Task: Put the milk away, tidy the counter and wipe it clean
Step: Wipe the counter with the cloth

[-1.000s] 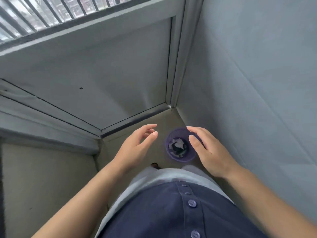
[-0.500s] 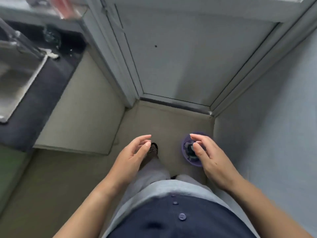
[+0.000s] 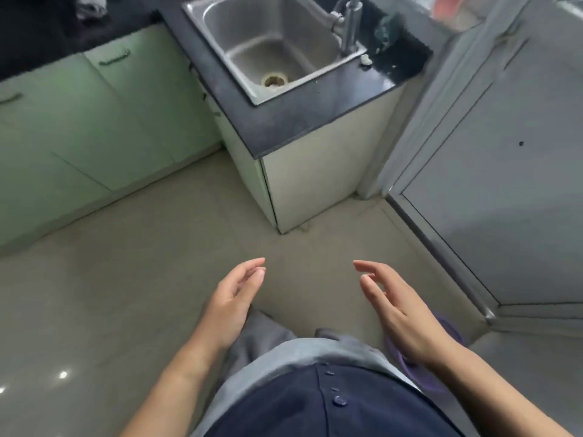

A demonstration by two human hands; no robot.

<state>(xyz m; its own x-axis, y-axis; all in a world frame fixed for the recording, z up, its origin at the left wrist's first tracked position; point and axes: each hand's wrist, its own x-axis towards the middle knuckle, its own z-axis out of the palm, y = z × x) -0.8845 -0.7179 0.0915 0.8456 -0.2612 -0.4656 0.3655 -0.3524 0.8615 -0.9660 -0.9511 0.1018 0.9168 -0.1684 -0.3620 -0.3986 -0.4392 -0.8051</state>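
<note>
Single head-worn view, angled steeply down, sink ahead, edges somewhat blurred

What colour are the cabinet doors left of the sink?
Pale green cabinet doors, clearest in the head view.

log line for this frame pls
left hand: open, empty | right hand: open, empty | purple bin: on floor under right wrist | sink: empty

View swung left since the earlier frames: the steel sink, faucet and dark counter now fill the upper field, with green cabinet doors newly visible. The purple bin has slipped behind the right hand; the left hand sits farther from it.
</note>
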